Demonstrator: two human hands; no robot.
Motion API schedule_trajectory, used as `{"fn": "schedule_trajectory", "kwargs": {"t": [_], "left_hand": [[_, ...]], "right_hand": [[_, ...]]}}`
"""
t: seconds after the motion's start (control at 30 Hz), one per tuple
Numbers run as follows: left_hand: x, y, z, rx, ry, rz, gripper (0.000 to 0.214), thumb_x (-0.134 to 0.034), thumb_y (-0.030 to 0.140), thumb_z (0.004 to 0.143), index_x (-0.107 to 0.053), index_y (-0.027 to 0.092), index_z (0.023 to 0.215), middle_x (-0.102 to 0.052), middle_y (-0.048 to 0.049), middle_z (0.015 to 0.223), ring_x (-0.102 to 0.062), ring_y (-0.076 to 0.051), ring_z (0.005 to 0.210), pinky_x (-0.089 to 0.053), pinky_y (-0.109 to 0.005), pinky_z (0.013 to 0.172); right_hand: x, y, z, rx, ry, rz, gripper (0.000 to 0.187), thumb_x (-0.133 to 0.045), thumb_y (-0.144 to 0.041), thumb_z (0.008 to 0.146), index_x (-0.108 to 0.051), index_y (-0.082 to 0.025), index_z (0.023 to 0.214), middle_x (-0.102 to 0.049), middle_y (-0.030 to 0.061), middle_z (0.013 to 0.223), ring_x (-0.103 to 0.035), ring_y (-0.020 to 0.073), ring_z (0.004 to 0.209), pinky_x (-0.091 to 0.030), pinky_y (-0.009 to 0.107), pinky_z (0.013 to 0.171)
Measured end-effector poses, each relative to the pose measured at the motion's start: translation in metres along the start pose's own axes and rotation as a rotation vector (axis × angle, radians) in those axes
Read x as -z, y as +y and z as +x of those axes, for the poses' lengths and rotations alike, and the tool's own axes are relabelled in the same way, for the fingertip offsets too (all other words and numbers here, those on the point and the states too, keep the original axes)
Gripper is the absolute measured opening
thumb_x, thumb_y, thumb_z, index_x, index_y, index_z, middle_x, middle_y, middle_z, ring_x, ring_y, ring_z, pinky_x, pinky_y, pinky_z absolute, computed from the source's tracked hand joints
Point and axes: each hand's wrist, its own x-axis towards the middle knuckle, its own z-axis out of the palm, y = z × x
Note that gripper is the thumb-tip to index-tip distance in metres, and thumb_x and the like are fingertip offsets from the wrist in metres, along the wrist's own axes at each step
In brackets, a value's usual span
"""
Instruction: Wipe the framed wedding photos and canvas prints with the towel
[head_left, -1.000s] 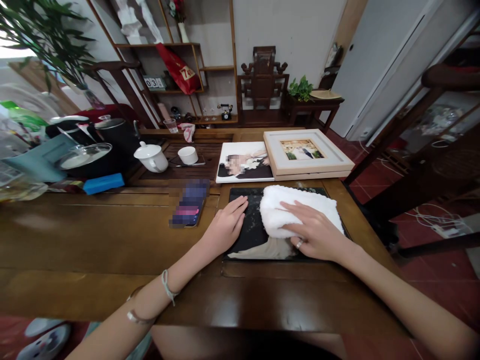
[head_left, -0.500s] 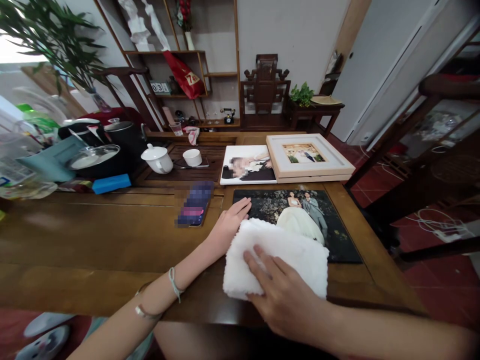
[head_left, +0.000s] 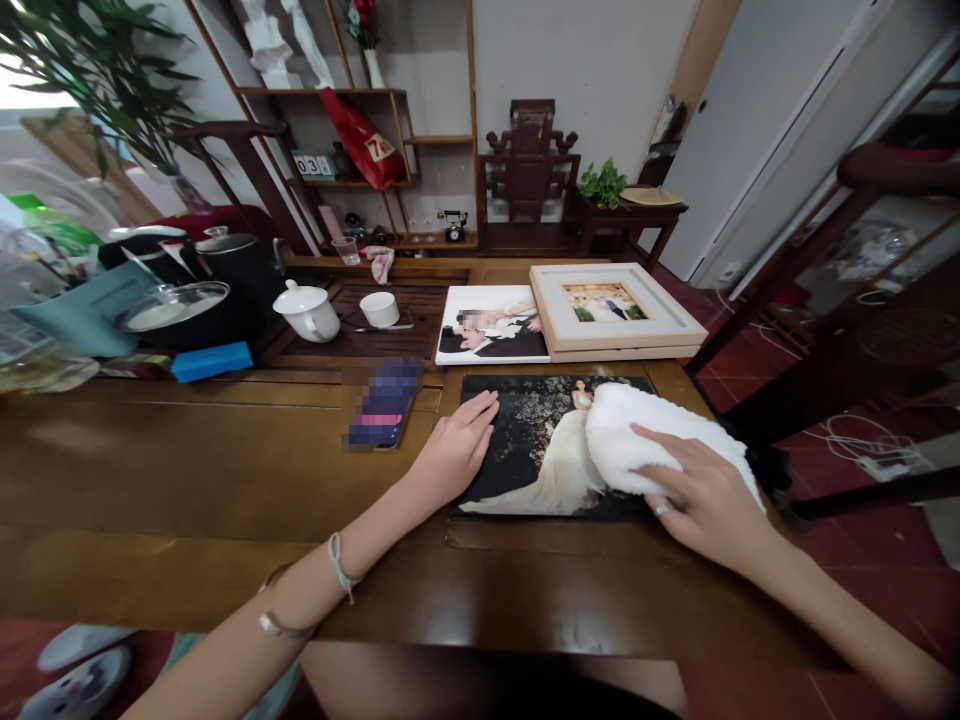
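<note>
A dark wedding photo panel (head_left: pixel 525 450) lies flat on the wooden table, picturing a person in a long white gown. My left hand (head_left: pixel 459 445) rests on its left edge with the fingers laid out flat and nothing held. On the panel's right side is a fluffy white cloth (head_left: pixel 667 425), which covers the rest of the picture and reaches past the right edge. My right hand (head_left: pixel 701 490) holds this cloth from above, fingers pressed into it and a ring on one finger.
Behind the panel lie a smaller photo print (head_left: pixel 491 325) and a stack of pale wood frames (head_left: pixel 622 310). Leftward are a phone (head_left: pixel 385 403), a white lidded cup (head_left: pixel 306 312), a small white bowl (head_left: pixel 379 310), a blue block (head_left: pixel 212 362) and a black kettle (head_left: pixel 232 268).
My right hand has slid the cloth rightward and slightly away from me over the panel, uncovering the gown and the lower left part. My left hand stays at the left edge.
</note>
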Motion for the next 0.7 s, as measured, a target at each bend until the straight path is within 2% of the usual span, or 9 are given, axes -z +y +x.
{"fn": "schedule_trajectory", "kwargs": {"t": [0.07, 0.13, 0.23, 0.33, 0.4, 0.5, 0.63, 0.7], "left_hand": [[0.0, 0.0, 0.0, 0.002, 0.003, -0.003, 0.038, -0.036, 0.017, 0.096, -0.051, 0.015, 0.131, -0.049, -0.0118, 0.143, -0.042, -0.023, 0.135, -0.04, -0.045, 0.11], [0.0, -0.001, 0.0, 0.007, 0.005, -0.012, 0.039, -0.035, 0.017, 0.096, -0.051, 0.015, 0.131, -0.049, -0.0123, 0.143, -0.042, -0.023, 0.135, -0.04, -0.045, 0.11], [0.0, -0.005, -0.002, -0.014, -0.006, -0.044, 0.039, -0.039, 0.015, 0.094, -0.052, 0.015, 0.13, -0.047, -0.0141, 0.144, -0.042, -0.026, 0.135, -0.042, -0.048, 0.107], [-0.002, -0.01, -0.003, -0.065, -0.011, -0.09, 0.038, -0.048, 0.013, 0.088, -0.057, 0.019, 0.125, -0.046, -0.0138, 0.145, -0.041, -0.027, 0.136, -0.044, -0.049, 0.105], [-0.002, -0.011, -0.003, -0.07, -0.006, -0.101, 0.038, -0.047, 0.012, 0.089, -0.057, 0.019, 0.125, -0.047, -0.0142, 0.144, -0.04, -0.027, 0.136, -0.045, -0.049, 0.105], [-0.002, -0.008, -0.001, -0.036, 0.01, -0.069, 0.038, -0.039, 0.014, 0.094, -0.052, 0.014, 0.13, -0.048, -0.0151, 0.143, -0.042, -0.026, 0.136, -0.043, -0.049, 0.107], [-0.002, -0.003, 0.0, -0.019, 0.039, -0.036, 0.039, -0.036, 0.017, 0.096, -0.051, 0.014, 0.132, -0.05, -0.013, 0.142, -0.044, -0.023, 0.134, -0.043, -0.047, 0.108], [-0.002, -0.003, 0.0, -0.017, 0.04, -0.03, 0.039, -0.037, 0.017, 0.096, -0.051, 0.015, 0.131, -0.05, -0.0122, 0.142, -0.044, -0.023, 0.134, -0.043, -0.046, 0.108]], "right_hand": [[-0.004, -0.007, 0.012, -0.062, 0.007, -0.016, 0.028, -0.049, -0.013, 0.075, -0.071, -0.016, 0.091, -0.062, 0.0218, 0.122, -0.061, 0.0366, 0.107, -0.05, 0.05, 0.078], [-0.009, -0.023, 0.029, -0.018, -0.011, 0.028, 0.029, -0.049, -0.012, 0.074, -0.072, -0.017, 0.092, -0.062, 0.0196, 0.124, -0.056, 0.0377, 0.116, -0.049, 0.051, 0.081], [-0.018, -0.05, 0.054, 0.224, -0.086, 0.193, 0.031, -0.05, -0.011, 0.072, -0.072, -0.021, 0.091, -0.058, 0.0107, 0.132, -0.047, 0.0349, 0.127, -0.046, 0.051, 0.089], [-0.027, -0.058, 0.074, 0.384, -0.124, 0.349, 0.034, -0.052, -0.013, 0.07, -0.072, -0.025, 0.094, -0.058, 0.0064, 0.134, -0.046, 0.0314, 0.128, -0.043, 0.05, 0.092], [-0.032, -0.047, 0.081, 0.365, -0.109, 0.425, 0.036, -0.053, -0.013, 0.068, -0.072, -0.025, 0.096, -0.06, 0.0087, 0.131, -0.051, 0.0292, 0.123, -0.043, 0.049, 0.092], [-0.033, -0.012, 0.081, 0.262, -0.08, 0.44, 0.035, -0.052, -0.012, 0.067, -0.073, -0.021, 0.093, -0.061, 0.0133, 0.128, -0.056, 0.0283, 0.116, -0.044, 0.047, 0.091], [-0.026, 0.041, 0.068, 0.089, -0.077, 0.3, 0.032, -0.05, -0.014, 0.07, -0.074, -0.022, 0.091, -0.069, 0.0105, 0.113, -0.062, 0.0285, 0.105, -0.049, 0.044, 0.085], [-0.024, 0.058, 0.062, -0.015, -0.069, 0.205, 0.032, -0.049, -0.015, 0.072, -0.073, -0.022, 0.093, -0.072, 0.0098, 0.102, -0.065, 0.0284, 0.096, -0.05, 0.044, 0.082]]}}
